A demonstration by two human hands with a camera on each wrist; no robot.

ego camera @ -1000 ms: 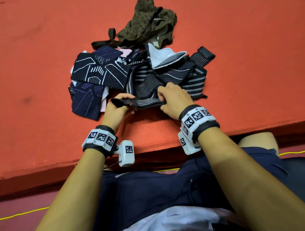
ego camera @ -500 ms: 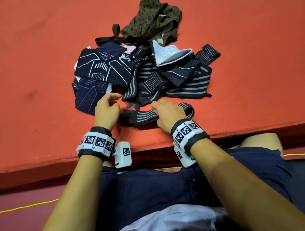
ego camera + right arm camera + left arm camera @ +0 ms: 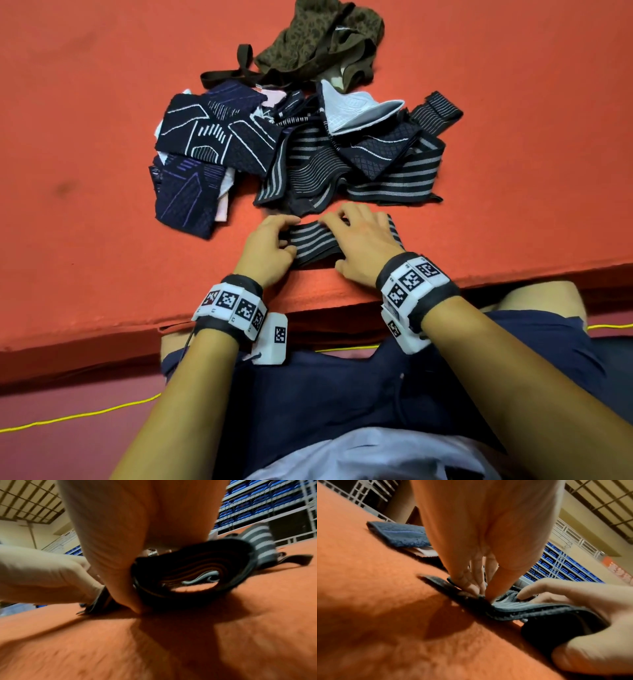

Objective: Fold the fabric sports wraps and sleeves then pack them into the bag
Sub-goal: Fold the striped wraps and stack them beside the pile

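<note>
- The orange mat (image 3: 102,171) fills most of the head view, and the heap of wraps and sleeves (image 3: 294,150) lies on it as it did half a second ago, with the olive patterned bag (image 3: 318,41) at its far side.
- Since a second ago the striped wrap (image 3: 315,241) has come out of the heap; it now lies on the mat near the front edge, just clear of the heap's near side, and sits more squarely between the hands than half a second ago.
- The left hand (image 3: 265,250) has closed in from beside the wrap onto its left end: thumb and fingers pinch the dark edge there, as the left wrist view (image 3: 474,588) shows.
- The right hand (image 3: 363,246) lies over the wrap's right part, fingers curled onto the stripes and thumb against the near edge, gripping it.
- In the right wrist view the wrap's right end stands open as a loop (image 3: 193,572) just beside the thumb.
</note>
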